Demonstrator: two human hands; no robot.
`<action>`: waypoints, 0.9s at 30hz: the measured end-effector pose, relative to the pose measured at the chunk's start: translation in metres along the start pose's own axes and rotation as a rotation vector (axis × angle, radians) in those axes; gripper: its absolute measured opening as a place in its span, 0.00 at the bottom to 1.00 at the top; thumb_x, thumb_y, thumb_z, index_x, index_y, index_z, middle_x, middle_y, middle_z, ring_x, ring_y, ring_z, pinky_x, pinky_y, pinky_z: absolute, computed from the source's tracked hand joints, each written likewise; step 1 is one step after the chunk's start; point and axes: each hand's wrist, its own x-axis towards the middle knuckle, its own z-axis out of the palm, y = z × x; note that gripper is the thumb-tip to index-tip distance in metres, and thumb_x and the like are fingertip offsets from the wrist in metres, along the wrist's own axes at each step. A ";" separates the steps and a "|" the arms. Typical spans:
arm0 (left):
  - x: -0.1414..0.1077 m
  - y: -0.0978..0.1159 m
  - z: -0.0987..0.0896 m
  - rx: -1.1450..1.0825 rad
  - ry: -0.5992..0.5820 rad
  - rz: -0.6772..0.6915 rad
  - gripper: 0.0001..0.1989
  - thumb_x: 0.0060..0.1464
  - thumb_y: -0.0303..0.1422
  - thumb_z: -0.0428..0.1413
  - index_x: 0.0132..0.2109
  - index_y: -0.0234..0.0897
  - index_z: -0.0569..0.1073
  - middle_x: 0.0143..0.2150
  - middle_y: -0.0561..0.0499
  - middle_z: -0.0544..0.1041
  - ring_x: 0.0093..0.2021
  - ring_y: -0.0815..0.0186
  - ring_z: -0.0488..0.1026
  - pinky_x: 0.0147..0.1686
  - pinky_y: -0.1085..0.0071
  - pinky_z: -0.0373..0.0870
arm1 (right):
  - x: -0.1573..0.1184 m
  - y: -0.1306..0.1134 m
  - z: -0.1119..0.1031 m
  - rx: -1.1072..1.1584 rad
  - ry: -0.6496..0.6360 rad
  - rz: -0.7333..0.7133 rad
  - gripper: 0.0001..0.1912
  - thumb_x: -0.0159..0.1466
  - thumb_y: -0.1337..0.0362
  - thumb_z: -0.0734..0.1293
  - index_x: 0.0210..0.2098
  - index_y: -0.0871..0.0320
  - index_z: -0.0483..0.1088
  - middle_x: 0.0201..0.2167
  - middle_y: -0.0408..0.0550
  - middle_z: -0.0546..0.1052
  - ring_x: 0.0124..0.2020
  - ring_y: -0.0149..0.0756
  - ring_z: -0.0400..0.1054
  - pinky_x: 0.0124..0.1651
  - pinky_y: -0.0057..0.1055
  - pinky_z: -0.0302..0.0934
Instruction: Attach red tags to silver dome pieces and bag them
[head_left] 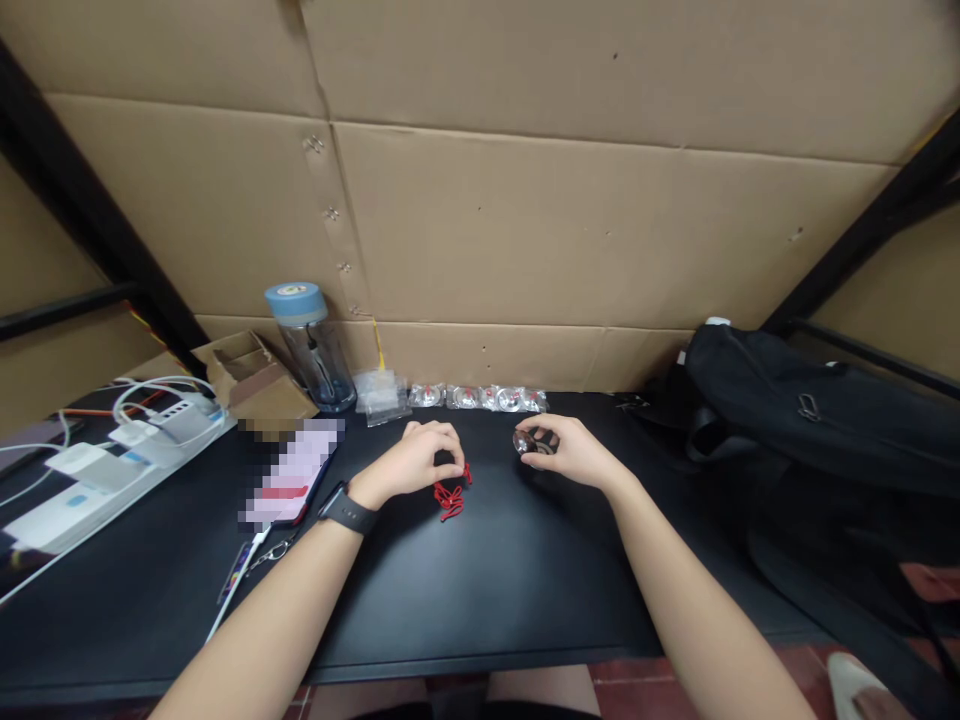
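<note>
My left hand (427,460), with a black watch (349,508) on its wrist, is closed in a pinch at the top of a red cord (450,498). The cord's loops lie bunched on the black tabletop below the fingertips. To the right, my right hand (566,450) grips a small round shiny dark disc (523,441) between thumb and fingers, just above the table. Part of the disc is hidden by the fingers. Behind both hands, several small clear packets (466,397) with round silvery items inside lie in a row along the cardboard wall.
A clear bottle with a blue lid (296,305), a torn cardboard box (262,380) and clear plastic bags (380,392) stand at the back left. A phone (300,470) and a white power strip (112,490) with cables lie left. A black bag (810,400) fills the right side.
</note>
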 end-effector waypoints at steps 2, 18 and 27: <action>0.000 0.003 0.000 -0.059 0.038 -0.006 0.08 0.64 0.40 0.56 0.41 0.43 0.77 0.43 0.54 0.80 0.45 0.63 0.75 0.51 0.65 0.61 | 0.001 -0.003 0.004 0.060 -0.014 -0.012 0.20 0.57 0.61 0.76 0.49 0.52 0.77 0.45 0.46 0.80 0.41 0.36 0.73 0.42 0.31 0.67; 0.008 0.022 0.018 -0.116 0.376 -0.104 0.08 0.63 0.39 0.58 0.40 0.45 0.81 0.46 0.52 0.81 0.53 0.59 0.74 0.56 0.60 0.63 | 0.007 -0.030 0.058 0.700 0.135 -0.055 0.26 0.56 0.61 0.78 0.53 0.52 0.71 0.52 0.51 0.75 0.50 0.41 0.74 0.48 0.36 0.72; 0.008 0.035 0.030 -0.043 0.521 -0.137 0.06 0.63 0.36 0.57 0.40 0.44 0.80 0.54 0.49 0.72 0.60 0.56 0.65 0.59 0.54 0.57 | 0.007 -0.038 0.068 0.706 0.179 -0.038 0.26 0.56 0.60 0.78 0.51 0.52 0.70 0.51 0.50 0.76 0.51 0.43 0.75 0.48 0.36 0.71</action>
